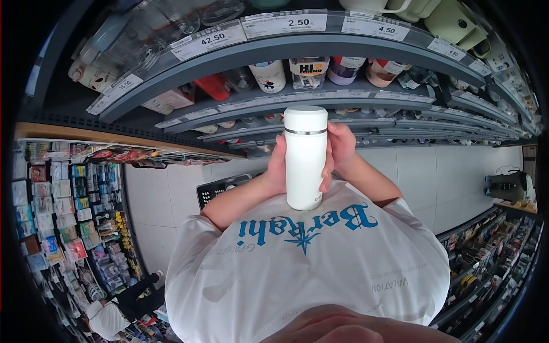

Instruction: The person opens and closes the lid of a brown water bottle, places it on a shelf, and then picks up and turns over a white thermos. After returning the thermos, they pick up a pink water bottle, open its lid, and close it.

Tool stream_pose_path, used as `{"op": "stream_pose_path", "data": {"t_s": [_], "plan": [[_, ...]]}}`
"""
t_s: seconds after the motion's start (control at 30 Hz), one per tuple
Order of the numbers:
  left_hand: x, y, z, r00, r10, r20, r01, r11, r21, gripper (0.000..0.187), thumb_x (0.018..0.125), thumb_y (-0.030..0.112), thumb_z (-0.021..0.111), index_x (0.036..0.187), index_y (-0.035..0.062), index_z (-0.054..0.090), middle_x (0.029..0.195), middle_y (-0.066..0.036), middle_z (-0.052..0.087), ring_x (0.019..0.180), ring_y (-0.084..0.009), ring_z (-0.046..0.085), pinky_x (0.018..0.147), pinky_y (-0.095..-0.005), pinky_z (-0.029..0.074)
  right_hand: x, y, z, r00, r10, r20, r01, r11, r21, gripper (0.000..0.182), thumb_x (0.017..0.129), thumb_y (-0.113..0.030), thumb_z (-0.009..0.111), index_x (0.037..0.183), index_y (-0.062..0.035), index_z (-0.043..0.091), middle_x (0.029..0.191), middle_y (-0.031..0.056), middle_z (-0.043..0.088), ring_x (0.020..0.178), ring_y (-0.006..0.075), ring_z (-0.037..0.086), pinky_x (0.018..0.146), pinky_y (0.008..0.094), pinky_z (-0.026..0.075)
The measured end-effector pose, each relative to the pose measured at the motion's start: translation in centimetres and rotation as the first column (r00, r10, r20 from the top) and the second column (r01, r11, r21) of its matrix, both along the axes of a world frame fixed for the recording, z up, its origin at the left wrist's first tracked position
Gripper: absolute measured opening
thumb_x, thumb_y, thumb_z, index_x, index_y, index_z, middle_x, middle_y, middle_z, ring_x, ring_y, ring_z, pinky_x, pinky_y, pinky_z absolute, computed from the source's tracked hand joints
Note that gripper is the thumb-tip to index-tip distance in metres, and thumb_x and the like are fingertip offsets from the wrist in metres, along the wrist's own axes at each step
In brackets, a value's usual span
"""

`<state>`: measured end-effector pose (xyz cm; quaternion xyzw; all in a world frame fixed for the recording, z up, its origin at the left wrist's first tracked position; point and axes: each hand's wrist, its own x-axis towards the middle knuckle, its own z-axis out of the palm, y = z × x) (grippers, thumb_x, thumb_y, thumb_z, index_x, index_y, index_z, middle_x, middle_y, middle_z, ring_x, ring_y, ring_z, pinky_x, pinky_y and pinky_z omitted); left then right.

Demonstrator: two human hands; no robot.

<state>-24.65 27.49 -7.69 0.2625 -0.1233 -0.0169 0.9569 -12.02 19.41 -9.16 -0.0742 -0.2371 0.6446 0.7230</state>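
In the middle of the head view a white vacuum flask (305,163) stands upright in front of my chest, with a silver ring below its closed lid. My left hand (278,164) is closed round its left side, its fingers passing behind the body; fingertips show at the flask's right edge. My right hand (341,144) grips the upper right side just under the lid, part of its fingers hidden behind the flask. Small dark lettering shows near the flask's base.
Shelves with price labels (300,23) curve across the front, holding cups and bottles such as a white patterned tumbler (267,76). A black basket (210,193) is on the floor at left. A rack of packaged goods (63,211) and another person (108,319) are farther left.
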Motion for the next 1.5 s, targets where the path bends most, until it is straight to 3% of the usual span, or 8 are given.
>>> {"op": "stream_pose_path", "data": {"t_s": [0.17,0.27,0.43,0.57,0.93,1.17,1.27,1.5], "plan": [[-0.5,0.0,0.0,1.0,0.012,-0.014,-0.012,1.0,0.003,0.1,0.074,0.09,0.036,0.125,0.0041,0.045,0.082,-0.016,0.06,0.065,-0.0304,0.065,0.058,-0.0392,0.055,-0.3,-0.1,-0.1,0.999,0.034,-0.043,-0.03,0.997,0.07,0.051,0.094,-0.038,0.038,0.121,0.0023,0.054,0.114,0.0175,0.065,0.102,0.0263,0.063,0.091,0.0358,0.049],[-0.7,-0.2,-0.3,1.0,0.014,-0.009,-0.014,1.0,-0.01,0.099,0.075,0.089,0.037,0.125,0.004,0.044,0.082,-0.016,0.06,0.064,-0.0304,0.065,0.058,-0.0396,0.055,-0.6,-0.4,-0.5,1.0,-0.022,-0.009,0.02,0.985,-0.169,0.052,0.093,-0.039,0.038,0.12,0.0021,0.055,0.115,0.0178,0.065,0.102,0.0266,0.063,0.091,0.0359,0.049],[-0.9,-0.4,0.1,1.0,0.015,0.002,-0.014,0.998,-0.056,0.09,0.08,0.083,0.039,0.119,0.0016,0.046,0.083,-0.018,0.062,0.067,-0.0313,0.067,0.06,-0.0406,0.055,-0.8,-0.3,0.2,0.999,0.051,-0.009,-0.05,0.996,0.076,0.05,0.093,-0.038,0.042,0.121,0.0021,0.055,0.11,0.0165,0.066,0.1,0.0253,0.064,0.09,0.0353,0.049],[-1.1,-0.4,-0.2,1.0,-0.005,0.013,0.006,0.998,-0.07,0.09,0.08,0.084,0.039,0.12,0.0033,0.046,0.085,-0.018,0.061,0.069,-0.0316,0.066,0.062,-0.0408,0.055,-0.8,-0.5,-2.1,0.996,0.09,-0.021,-0.09,0.996,-0.008,0.049,0.093,-0.038,0.045,0.12,0.0019,0.056,0.107,0.0155,0.067,0.099,0.0241,0.064,0.09,0.0347,0.049],[-1.6,-1.0,-0.7,0.995,0.02,-0.094,-0.017,0.999,0.027,0.098,0.076,0.09,0.031,0.122,0.0046,0.042,0.08,-0.016,0.058,0.062,-0.0306,0.063,0.057,-0.0412,0.053,-2.2,-1.6,1.0,0.907,-0.104,0.408,0.219,0.944,-0.247,0.09,0.085,-0.057,0.056,0.149,-0.0002,0.027,0.128,0.0132,0.057,0.11,0.0224,0.06,0.095,0.0316,0.048],[-1.4,-1.0,-0.1,0.991,0.036,-0.131,-0.031,0.999,0.036,0.096,0.077,0.089,0.028,0.128,0.0088,0.04,0.087,-0.017,0.058,0.066,-0.0298,0.064,0.058,-0.0392,0.053,-1.5,-2.4,0.7,0.885,-0.123,0.449,0.266,0.925,-0.271,0.078,0.082,-0.04,0.069,0.141,-0.0002,0.037,0.141,0.0188,0.048,0.125,0.0306,0.054,0.098,0.0414,0.051],[-1.1,-0.7,0.5,0.992,0.014,-0.126,0.0,0.994,0.109,0.097,0.078,0.088,0.028,0.13,0.008,0.04,0.093,-0.018,0.059,0.07,-0.0301,0.065,0.061,-0.0391,0.054,-1.0,-2.7,1.0,0.877,-0.155,0.456,0.281,0.934,-0.223,0.077,0.081,-0.035,0.069,0.144,-0.0047,0.034,0.129,0.0145,0.056,0.116,0.0247,0.059,0.092,0.037,0.053],[-1.0,-1.2,-0.8,0.977,-0.121,-0.174,0.119,0.993,-0.022,0.102,0.078,0.086,0.037,0.142,0.0065,0.034,0.116,-0.019,0.056,0.093,-0.0296,0.063,0.08,-0.0389,0.052,1.0,-2.4,5.1,0.79,-0.39,0.474,0.481,0.873,-0.084,0.072,0.082,-0.038,0.065,0.137,-0.001,0.038,0.113,0.0207,0.06,0.096,0.0304,0.067,0.079,0.0426,0.057]]}}
